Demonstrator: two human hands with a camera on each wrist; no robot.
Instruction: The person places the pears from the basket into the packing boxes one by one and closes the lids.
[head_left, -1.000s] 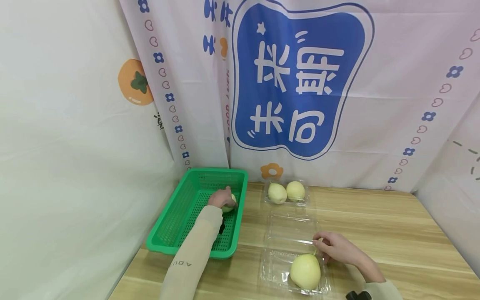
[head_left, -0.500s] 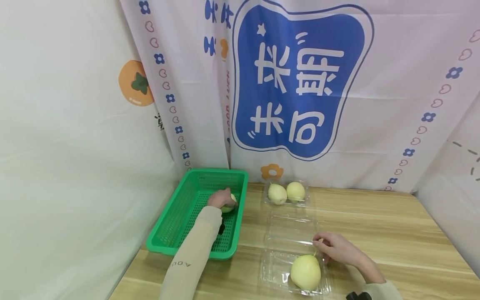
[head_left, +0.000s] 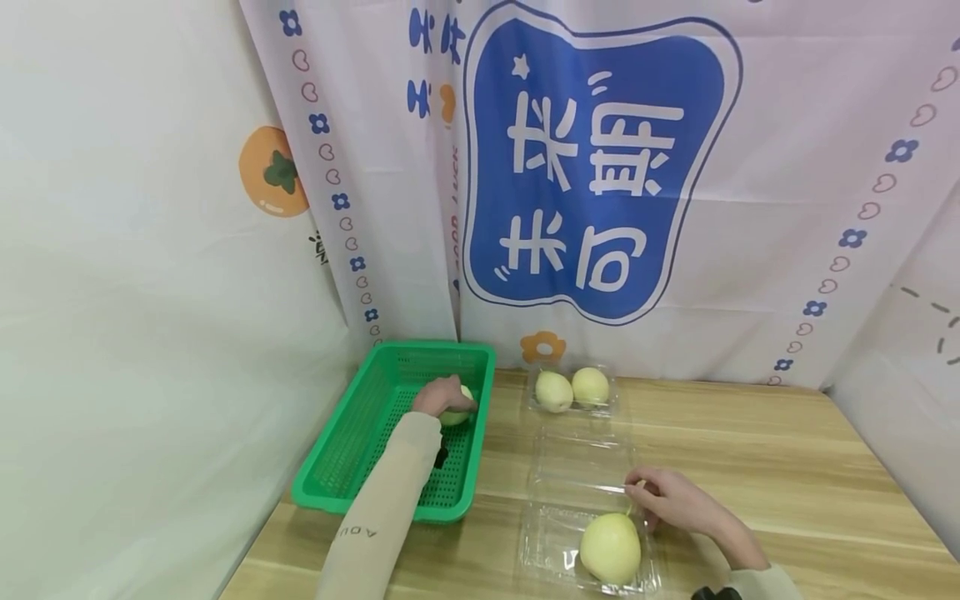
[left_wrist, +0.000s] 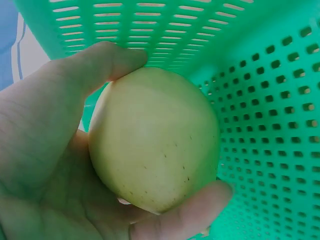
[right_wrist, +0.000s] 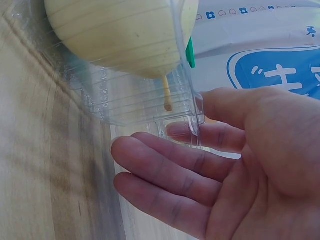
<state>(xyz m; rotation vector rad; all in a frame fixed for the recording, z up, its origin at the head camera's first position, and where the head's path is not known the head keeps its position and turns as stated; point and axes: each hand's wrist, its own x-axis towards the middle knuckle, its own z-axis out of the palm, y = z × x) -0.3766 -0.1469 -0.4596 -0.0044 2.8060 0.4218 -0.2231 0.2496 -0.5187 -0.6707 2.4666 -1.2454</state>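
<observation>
My left hand [head_left: 442, 394] cups a pear [left_wrist: 155, 137] low inside the green basket [head_left: 352, 450]; setting it down needs loosened fingers. My right hand [head_left: 667, 497], fingers relaxed, steadies the open clamshell [head_left: 551, 542] holding another pear [head_left: 611, 547].
</observation>
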